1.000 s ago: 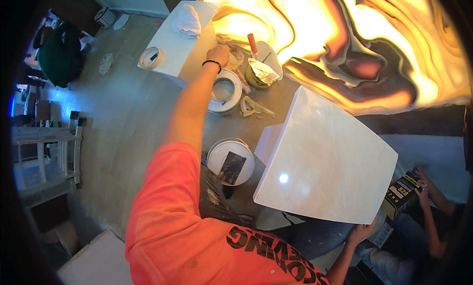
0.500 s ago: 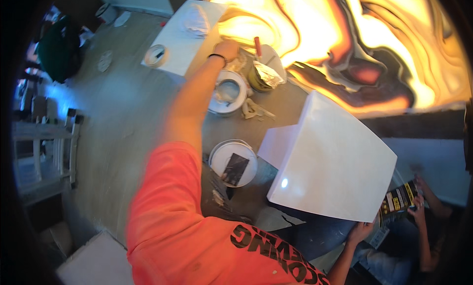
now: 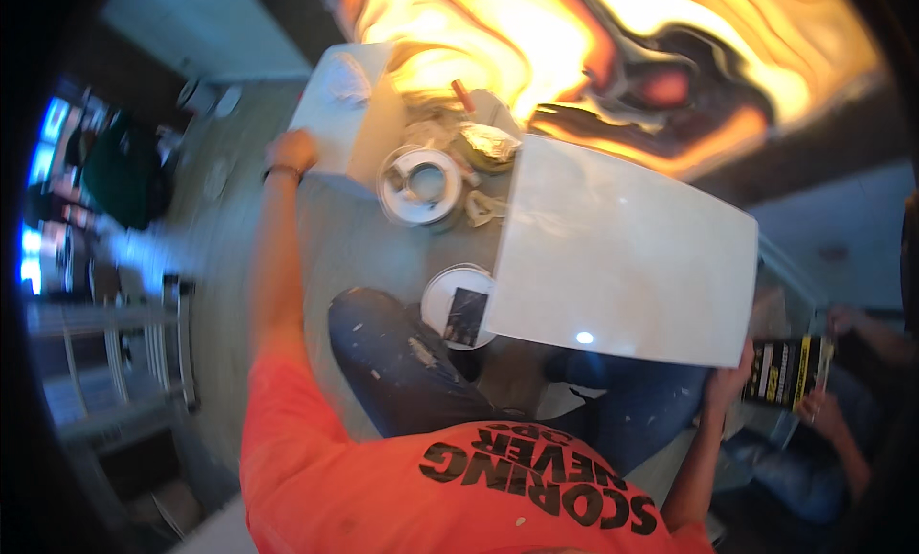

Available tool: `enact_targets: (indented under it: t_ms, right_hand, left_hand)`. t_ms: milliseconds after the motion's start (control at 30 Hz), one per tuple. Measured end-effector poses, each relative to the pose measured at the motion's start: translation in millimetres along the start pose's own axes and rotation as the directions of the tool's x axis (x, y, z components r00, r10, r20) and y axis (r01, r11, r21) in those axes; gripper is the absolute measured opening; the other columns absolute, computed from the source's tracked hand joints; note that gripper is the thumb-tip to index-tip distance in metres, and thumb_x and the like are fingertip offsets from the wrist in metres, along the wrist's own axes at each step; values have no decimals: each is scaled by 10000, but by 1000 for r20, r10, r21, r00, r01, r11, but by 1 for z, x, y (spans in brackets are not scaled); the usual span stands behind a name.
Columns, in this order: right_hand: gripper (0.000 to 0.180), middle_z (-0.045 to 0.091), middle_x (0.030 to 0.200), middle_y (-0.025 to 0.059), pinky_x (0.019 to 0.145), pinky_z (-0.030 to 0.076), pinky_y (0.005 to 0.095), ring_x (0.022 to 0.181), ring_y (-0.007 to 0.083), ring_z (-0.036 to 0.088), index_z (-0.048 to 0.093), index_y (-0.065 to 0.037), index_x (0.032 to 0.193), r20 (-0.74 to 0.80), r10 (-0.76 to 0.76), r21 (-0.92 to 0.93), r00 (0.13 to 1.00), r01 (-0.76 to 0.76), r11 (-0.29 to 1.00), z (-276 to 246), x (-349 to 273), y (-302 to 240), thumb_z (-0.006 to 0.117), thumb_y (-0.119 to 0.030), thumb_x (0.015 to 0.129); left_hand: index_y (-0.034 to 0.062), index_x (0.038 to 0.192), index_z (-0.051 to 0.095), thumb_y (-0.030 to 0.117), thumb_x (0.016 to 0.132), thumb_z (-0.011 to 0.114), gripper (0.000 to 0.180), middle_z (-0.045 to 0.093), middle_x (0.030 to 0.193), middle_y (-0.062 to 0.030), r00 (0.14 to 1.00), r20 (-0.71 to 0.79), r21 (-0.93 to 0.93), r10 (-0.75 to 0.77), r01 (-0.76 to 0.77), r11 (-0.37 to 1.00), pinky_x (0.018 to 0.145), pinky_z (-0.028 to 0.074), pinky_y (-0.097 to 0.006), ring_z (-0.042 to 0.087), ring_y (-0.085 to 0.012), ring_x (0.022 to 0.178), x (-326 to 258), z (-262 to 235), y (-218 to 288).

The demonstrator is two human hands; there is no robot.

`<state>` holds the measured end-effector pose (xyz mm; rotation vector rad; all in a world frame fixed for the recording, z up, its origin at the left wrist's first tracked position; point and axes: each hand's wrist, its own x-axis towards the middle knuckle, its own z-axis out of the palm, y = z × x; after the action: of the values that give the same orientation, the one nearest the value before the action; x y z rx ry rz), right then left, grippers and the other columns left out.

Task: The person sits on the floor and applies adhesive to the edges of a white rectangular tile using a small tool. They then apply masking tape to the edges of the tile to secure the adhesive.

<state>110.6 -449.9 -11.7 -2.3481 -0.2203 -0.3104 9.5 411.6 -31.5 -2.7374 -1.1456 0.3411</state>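
My left hand point(image 3: 292, 152) is curled at the near left corner of a white box-like piece point(image 3: 330, 104). Its fingers look closed, but whatever they hold is hidden beneath them. With my right hand point(image 3: 729, 372) I grip the near right corner of a large smooth white panel point(image 3: 627, 252), which lies over my thighs. To the left of the panel stands a white bucket point(image 3: 391, 202) with a ring-shaped opening on top. A round white lid point(image 3: 440, 291) closer to me carries a dark rectangular plate point(image 3: 466, 316).
Behind the bucket are crumpled foil point(image 3: 490, 140), a red-handled tool point(image 3: 463, 95) and scraps. A shiny, rippled wall panel point(image 3: 661, 85) glows at the back. At right another person's hand point(image 3: 821, 412) holds a black-and-yellow package point(image 3: 783, 372). A metal ladder point(image 3: 115, 339) is at left.
My left hand has moved left, from beside the bucket to the white box's corner, where a tape roll was visible before. The white panel now lies flatter, my right hand still on its corner.
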Motion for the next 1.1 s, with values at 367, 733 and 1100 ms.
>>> enact_targets:
  t_ms: [367, 733, 1100]
  right_hand:
    - [269, 684, 1222, 110, 1036, 474, 344, 1139, 191, 628, 653, 17, 1266, -48, 102, 284, 994, -84, 955, 21, 18, -40, 629, -138, 1047]
    - [289, 693, 1183, 111, 1074, 447, 341, 1143, 209, 631, 653, 43, 1265, -317, -320, 511, 893, 445, 735, -23, 26, -189, 632, -48, 991]
    - [389, 745, 1144, 120, 957, 522, 354, 1065, 217, 692, 680, -22, 1306, 546, -628, 742, 555, 26, 669, 4, -15, -244, 755, -113, 936]
  left_hand:
    - [44, 1235, 658, 161, 979, 643, 282, 761, 1099, -145, 945, -325, -676, -46, -198, 710, 955, 490, -420, 715, -304, 1066, -100, -53, 22]
    - [-71, 1241, 602, 112, 1046, 556, 272, 666, 1162, -122, 829, -423, -898, 366, -329, -291, 1006, 447, -319, 615, -173, 1102, -394, -184, 136]
    - [-5, 1213, 679, 43, 1022, 531, 247, 665, 1111, -74, 717, -327, -945, 616, -226, -238, 893, 465, -294, 600, -147, 1007, -434, -153, 209]
